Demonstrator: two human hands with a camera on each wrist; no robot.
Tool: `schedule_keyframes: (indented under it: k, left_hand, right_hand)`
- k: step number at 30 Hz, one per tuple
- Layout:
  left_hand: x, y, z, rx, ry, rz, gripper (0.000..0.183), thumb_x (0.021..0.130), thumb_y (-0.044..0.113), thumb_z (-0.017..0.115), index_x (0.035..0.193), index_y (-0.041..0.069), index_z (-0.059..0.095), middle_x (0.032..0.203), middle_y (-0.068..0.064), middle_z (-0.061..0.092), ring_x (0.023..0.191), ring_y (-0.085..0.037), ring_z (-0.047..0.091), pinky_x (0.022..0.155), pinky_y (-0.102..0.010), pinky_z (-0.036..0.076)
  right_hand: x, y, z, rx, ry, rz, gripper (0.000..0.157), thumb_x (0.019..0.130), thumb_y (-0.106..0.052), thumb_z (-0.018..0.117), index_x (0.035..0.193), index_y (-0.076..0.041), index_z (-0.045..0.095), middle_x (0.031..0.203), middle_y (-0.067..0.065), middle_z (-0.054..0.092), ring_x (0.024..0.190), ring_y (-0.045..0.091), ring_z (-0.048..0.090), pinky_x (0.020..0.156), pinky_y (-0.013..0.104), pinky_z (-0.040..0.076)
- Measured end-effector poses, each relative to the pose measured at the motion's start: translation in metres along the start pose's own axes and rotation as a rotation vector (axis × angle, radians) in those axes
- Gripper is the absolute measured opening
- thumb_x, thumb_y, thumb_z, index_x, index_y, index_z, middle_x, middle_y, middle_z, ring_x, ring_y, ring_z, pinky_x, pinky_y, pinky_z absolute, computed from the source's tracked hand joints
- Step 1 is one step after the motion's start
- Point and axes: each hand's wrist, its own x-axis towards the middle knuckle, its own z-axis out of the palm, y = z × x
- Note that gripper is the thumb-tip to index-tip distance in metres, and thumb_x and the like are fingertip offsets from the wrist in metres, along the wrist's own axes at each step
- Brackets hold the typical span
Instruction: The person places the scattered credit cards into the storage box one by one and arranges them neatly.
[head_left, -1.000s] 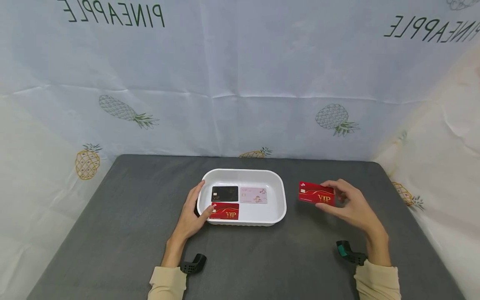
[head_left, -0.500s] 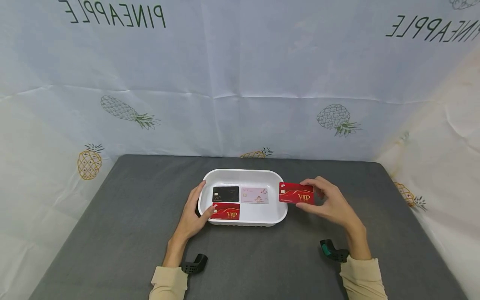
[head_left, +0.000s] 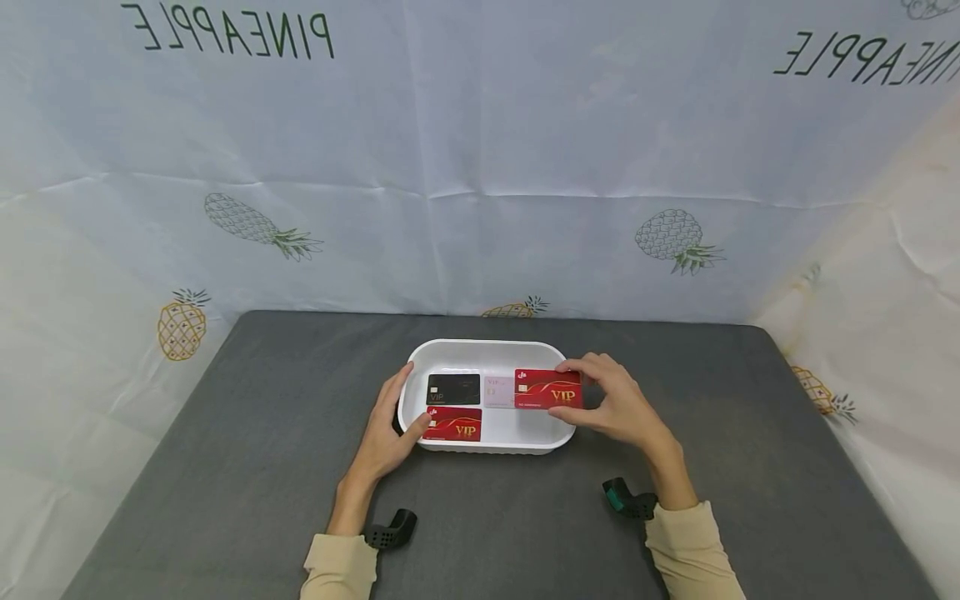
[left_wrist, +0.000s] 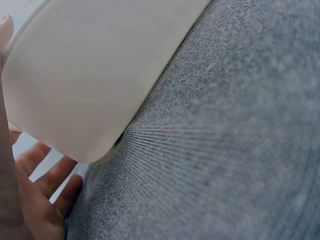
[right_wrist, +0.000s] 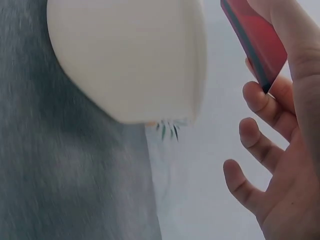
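Note:
A white tray stands on the table, seen from the side in both wrist views. My left hand holds its left end, thumb over the front rim and fingers along the outer wall. Between thumb and index finger, my right hand pinches a red VIP card above the tray's right part. Its other fingers are spread in the right wrist view. Inside the tray lie a black card, another red VIP card in front of it, and a pink card partly hidden behind the held card.
A dark grey cloth covers the table. Behind it hangs a white curtain printed with pineapples and mirrored lettering. Each wrist wears a black device, one on the left and one on the right.
My right hand has carried the red VIP card leftward, from right of the tray to above it, so it now overlaps the pink card. My left hand keeps its hold on the tray.

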Motion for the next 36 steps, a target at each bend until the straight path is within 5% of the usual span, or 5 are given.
schedule_keyframes:
  k: [6,16,36]
  left_hand:
    - [0.0,-0.001,0.0,0.008,0.002,-0.009,0.08,0.087,0.02,0.07,0.159,0.013,0.036,0.154,-0.019,0.045,0.136,-0.038,0.047,0.11,-0.066,0.037]
    - [0.001,-0.001,0.0,-0.004,-0.003,-0.006,0.08,0.087,0.02,0.07,0.159,0.013,0.036,0.155,-0.019,0.044,0.138,-0.039,0.046,0.111,-0.068,0.035]
    - [0.0,0.001,-0.001,-0.009,-0.007,-0.011,0.08,0.087,0.021,0.07,0.158,0.01,0.036,0.155,-0.02,0.044,0.134,-0.04,0.047,0.109,-0.068,0.038]
  right_hand:
    - [0.009,-0.009,0.016,-0.015,-0.017,0.034,0.054,0.072,-0.035,0.092,0.12,-0.017,0.071,0.099,-0.001,0.066,0.094,0.016,0.053,0.085,0.042,0.037]
    - [0.013,-0.018,0.034,-0.081,-0.075,0.068,0.054,0.074,-0.04,0.089,0.119,-0.018,0.071,0.103,-0.001,0.071,0.096,0.022,0.059,0.101,0.061,0.034]
    - [0.021,-0.024,0.044,-0.184,-0.257,0.129,0.045,0.073,-0.047,0.088,0.108,-0.021,0.077,0.109,-0.002,0.077,0.105,0.018,0.062,0.1,0.062,0.04]
